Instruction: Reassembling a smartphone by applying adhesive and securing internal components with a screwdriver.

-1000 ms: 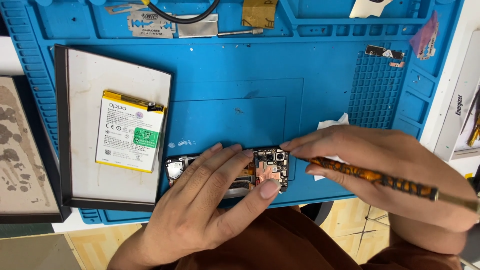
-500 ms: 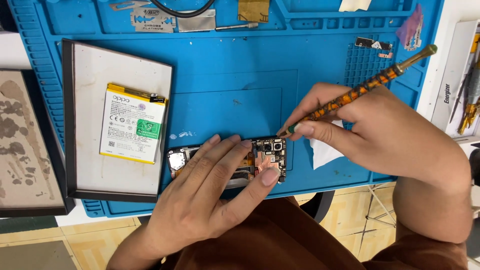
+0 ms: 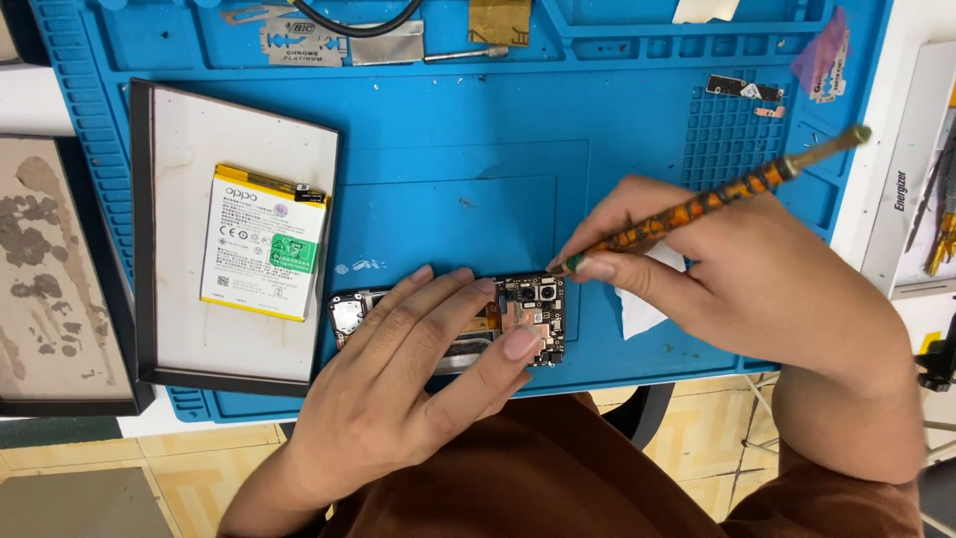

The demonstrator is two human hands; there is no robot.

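**Screwdriver tip at opened phone, left hand pinning it**

Right hand (image 3: 737, 269) grip closed around an orange-patterned screwdriver (image 3: 697, 209), fingers pinched near the tip end, handle slanting up and away past the knuckles. Tip sits at the upper right corner of the opened phone (image 3: 533, 319), just beside the camera module; actual contact too small to tell. Left hand (image 3: 418, 389) lies flat over the phone, fingers spread, not curled, thumb pressing the exposed board's near edge. Phone rests on the blue work mat (image 3: 458, 139) on the tabletop. White tissue (image 3: 637, 309) under the right hand grip, touching the mat. Left of the left hand: a tray (image 3: 179, 130) with a white-and-yellow battery (image 3: 264, 244) on it, well apart from the phone.
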